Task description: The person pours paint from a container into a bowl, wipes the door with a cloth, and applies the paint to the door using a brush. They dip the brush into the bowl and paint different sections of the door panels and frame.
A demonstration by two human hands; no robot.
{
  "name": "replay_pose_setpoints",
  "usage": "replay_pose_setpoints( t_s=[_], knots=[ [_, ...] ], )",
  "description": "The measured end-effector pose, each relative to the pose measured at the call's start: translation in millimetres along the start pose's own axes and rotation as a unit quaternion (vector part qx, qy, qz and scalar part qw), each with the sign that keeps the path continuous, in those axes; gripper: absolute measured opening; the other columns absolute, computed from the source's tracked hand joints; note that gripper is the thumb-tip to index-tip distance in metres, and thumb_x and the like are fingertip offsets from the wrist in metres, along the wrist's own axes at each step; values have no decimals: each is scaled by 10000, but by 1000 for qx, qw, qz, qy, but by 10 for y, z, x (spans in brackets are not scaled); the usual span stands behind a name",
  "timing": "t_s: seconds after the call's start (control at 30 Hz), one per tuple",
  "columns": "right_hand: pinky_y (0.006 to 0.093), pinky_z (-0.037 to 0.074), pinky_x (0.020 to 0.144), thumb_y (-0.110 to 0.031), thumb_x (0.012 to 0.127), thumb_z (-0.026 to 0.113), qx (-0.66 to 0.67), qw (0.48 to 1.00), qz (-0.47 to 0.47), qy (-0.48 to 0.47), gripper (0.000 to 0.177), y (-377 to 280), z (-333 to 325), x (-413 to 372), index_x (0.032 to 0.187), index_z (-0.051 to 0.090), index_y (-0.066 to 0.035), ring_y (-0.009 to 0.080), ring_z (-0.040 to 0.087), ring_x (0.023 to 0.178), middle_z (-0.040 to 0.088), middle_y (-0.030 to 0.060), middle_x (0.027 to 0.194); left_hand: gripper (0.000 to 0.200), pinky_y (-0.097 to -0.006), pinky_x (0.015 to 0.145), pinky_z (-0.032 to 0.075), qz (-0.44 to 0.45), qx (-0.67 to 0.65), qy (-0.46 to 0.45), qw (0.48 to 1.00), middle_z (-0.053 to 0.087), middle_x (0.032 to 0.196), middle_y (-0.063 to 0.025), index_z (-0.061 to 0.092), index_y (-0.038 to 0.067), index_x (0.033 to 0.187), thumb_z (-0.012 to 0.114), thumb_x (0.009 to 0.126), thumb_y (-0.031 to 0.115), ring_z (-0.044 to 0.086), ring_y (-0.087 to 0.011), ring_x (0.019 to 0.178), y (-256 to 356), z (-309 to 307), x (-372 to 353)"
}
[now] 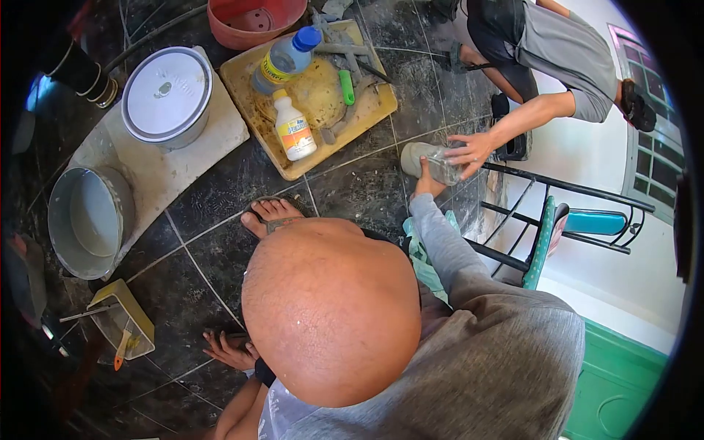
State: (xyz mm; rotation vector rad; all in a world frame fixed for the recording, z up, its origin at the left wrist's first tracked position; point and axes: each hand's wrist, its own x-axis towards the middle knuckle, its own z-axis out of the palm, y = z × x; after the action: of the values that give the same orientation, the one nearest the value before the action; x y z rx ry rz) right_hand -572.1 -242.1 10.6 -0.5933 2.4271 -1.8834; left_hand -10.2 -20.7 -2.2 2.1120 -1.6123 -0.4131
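My right hand, in a grey sleeve, grips the side of a clear plastic container that looks whitish at its left end. A co-worker's hand reaches in from the right and touches the same container. My left hand is low beside my bent knee, its fingers stretched out near the dark tiled floor and holding nothing visible. Part of that hand is hidden by the knee. My bare foot rests on the tiles between the knee and the yellow tray.
A yellow tray bears a blue-capped bottle, a white bottle and a green-handled tool. Left are a lidded pot, a grey bucket and a cut container with a brush. A black metal frame stands right.
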Motion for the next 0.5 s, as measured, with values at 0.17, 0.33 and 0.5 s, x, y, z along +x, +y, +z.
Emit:
replay_pose_setpoints(
  t_s=[0.17,0.33,0.5],
  knots=[
    [368,423,1014,-126,663,894,-60,997,36,-22,931,-205,-114,-179,1414,348,-51,244,508,1202,492,104,1367,632,-617,1145,120,-21,-21,22,999,484,1360,-226,511,22,1244,354,914,538,396,-408,1350,115,-32,6],
    [396,480,992,26,653,857,57,929,-82,-358,1048,-1244,328,-840,1477,215,-56,266,550,1165,498,153,1332,506,-659,1114,133,52,-39,-9,998,525,1276,-246,524,24,1188,530,833,384,404,-443,1333,-39,-130,-3],
    [395,497,931,-128,576,916,145,768,-118,-613,1017,-1979,1026,-1335,1402,335,-11,260,570,1118,546,149,1250,441,-543,923,457,146,-118,-4,982,606,1113,-235,569,-10,1105,676,700,128,584,-407,1095,12,-483,527]
  ],
)
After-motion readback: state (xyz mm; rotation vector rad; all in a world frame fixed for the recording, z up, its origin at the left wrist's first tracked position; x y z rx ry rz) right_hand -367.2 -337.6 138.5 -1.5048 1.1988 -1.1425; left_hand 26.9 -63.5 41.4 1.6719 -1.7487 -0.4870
